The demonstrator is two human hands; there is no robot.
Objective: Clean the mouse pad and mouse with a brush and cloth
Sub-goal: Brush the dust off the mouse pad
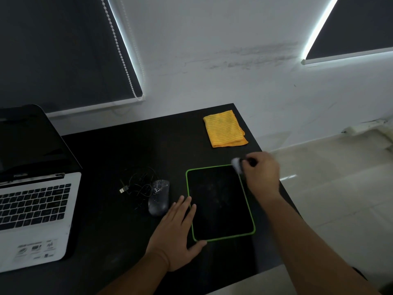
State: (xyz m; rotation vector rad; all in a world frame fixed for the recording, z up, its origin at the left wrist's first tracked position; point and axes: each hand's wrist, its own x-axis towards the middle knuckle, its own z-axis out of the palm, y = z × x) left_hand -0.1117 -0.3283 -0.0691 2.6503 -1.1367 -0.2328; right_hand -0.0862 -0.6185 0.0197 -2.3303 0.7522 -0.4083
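Holding the brush [237, 165]

Your right hand [262, 173] curls round the brush, white bristles at the far right corner of the mouse pad [220, 203]. Your left hand [178, 233] lies flat on its left edge, fingers straight. The mouse [159, 198] sits just beside; the yellow cloth [224, 128] lies farther back.

The black desk [119, 150] is carrying an open laptop [32, 209] at left, a mouse [159, 199] and tangled cable [138, 186] mid-frame, a green-edged mouse pad [219, 203] just right, yellow cloth [224, 128] lying above.
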